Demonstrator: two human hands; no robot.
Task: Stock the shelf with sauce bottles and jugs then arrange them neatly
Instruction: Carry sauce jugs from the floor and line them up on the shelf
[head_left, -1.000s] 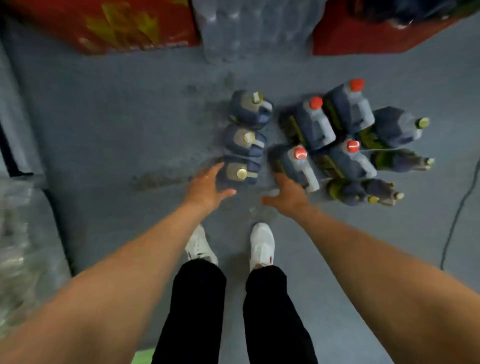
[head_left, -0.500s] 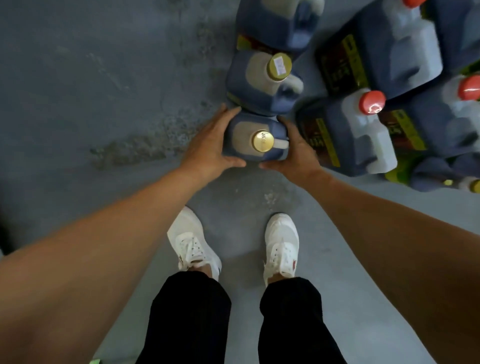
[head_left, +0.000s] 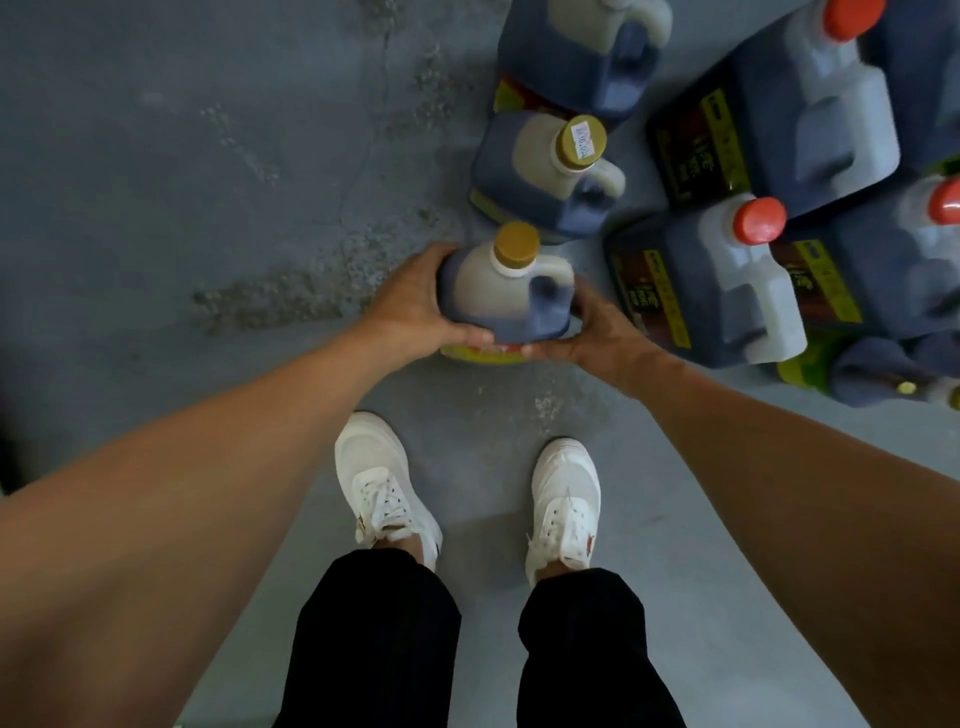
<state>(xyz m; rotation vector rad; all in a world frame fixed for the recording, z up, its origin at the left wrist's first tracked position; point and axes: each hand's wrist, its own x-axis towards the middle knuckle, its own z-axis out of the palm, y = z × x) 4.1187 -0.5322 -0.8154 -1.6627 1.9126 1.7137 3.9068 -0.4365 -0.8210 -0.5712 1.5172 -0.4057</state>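
Note:
A dark sauce jug with a gold cap (head_left: 501, 293) stands on the grey floor just ahead of my feet. My left hand (head_left: 415, 301) grips its left side and my right hand (head_left: 597, 330) grips its right side near the handle. Behind it stand two more gold-capped jugs (head_left: 540, 171), in a row. To the right are larger dark jugs with red caps (head_left: 727, 275), and smaller dark bottles (head_left: 883, 379) lie at the right edge.
My white shoes (head_left: 382, 483) and black trousers are below the jug. The concrete floor (head_left: 208, 182) stretches to the left, with a rough patch near my left hand. No shelf is in view.
I have bent lower and closer to the jugs. Both hands went from reaching, to touching the nearest jug, to wrapping round its sides; the jug now looks tilted toward me.

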